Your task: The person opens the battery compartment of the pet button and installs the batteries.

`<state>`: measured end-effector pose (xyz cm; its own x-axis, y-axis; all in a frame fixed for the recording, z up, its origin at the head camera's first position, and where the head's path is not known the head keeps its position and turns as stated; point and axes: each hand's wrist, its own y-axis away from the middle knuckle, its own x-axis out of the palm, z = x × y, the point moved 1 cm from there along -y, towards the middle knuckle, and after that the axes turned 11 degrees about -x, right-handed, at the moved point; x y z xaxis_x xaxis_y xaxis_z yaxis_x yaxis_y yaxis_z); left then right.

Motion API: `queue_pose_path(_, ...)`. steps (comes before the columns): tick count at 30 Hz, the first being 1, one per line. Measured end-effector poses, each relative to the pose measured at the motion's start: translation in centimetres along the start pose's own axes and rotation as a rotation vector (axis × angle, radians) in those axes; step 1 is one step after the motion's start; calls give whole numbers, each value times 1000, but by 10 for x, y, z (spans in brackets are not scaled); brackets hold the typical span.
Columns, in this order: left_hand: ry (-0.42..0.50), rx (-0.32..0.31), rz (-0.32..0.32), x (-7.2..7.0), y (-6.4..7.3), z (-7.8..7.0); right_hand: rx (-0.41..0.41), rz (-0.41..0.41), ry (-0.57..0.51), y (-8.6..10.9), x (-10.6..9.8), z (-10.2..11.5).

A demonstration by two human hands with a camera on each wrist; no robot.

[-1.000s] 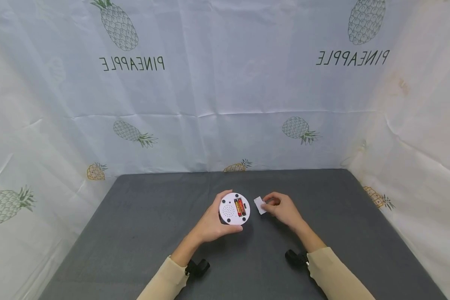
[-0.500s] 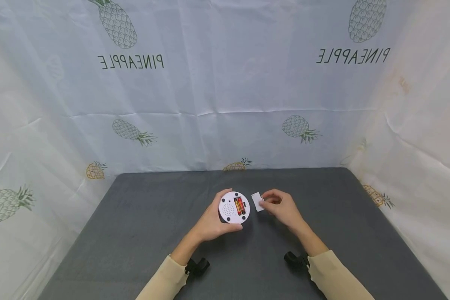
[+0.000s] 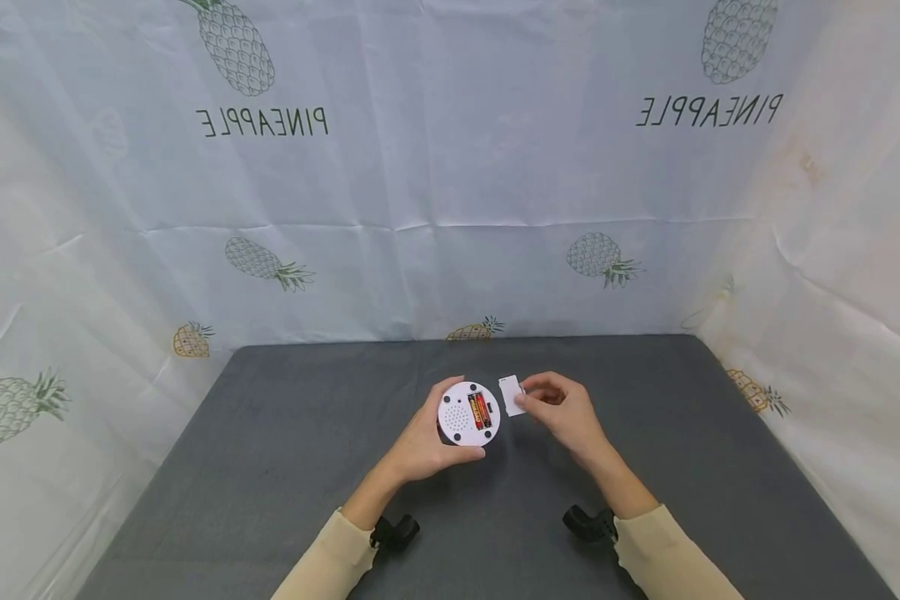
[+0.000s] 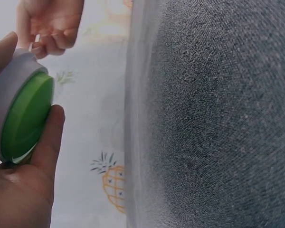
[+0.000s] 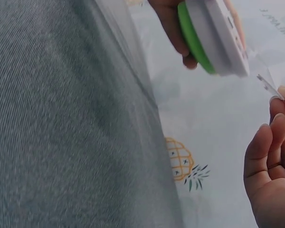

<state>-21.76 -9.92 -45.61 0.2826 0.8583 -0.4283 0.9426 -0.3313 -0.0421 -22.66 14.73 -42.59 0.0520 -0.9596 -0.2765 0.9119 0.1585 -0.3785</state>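
My left hand (image 3: 425, 444) grips a round white device by its edge, its underside (image 3: 457, 421) turned toward the head camera. Batteries (image 3: 479, 411) with red and black wrappers lie in its uncovered battery compartment, beside a patch of small holes and dark round feet. From the left wrist, the device's other face shows as a green dome (image 4: 28, 116). My right hand (image 3: 567, 414) pinches a small white battery cover (image 3: 511, 395) between thumb and fingers, just right of the device with a narrow gap between them. The right wrist view shows this cover (image 5: 269, 87) nearly edge-on.
A dark grey cloth-covered table (image 3: 270, 467) lies beneath both hands. White curtains (image 3: 420, 183) printed with pineapples stand behind it and along both sides. Black wrist cameras (image 3: 395, 533) are strapped at both sleeves.
My right hand has shifted the battery cover slightly up and left, closer to the device, and turned it more upright. The left hand and device have stayed almost in place.
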Motion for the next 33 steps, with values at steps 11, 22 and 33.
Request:
queue_pose_path(11,-1,16,12,1,0,1,-83,-8,-78,2,9,1)
queue_pose_path(22,-16,29,18,0,0,-1,-142,18,-51,5,19,1)
queue_pose_path(33,-22,32,6,1,0,1,-150,29,3,7,29,3)
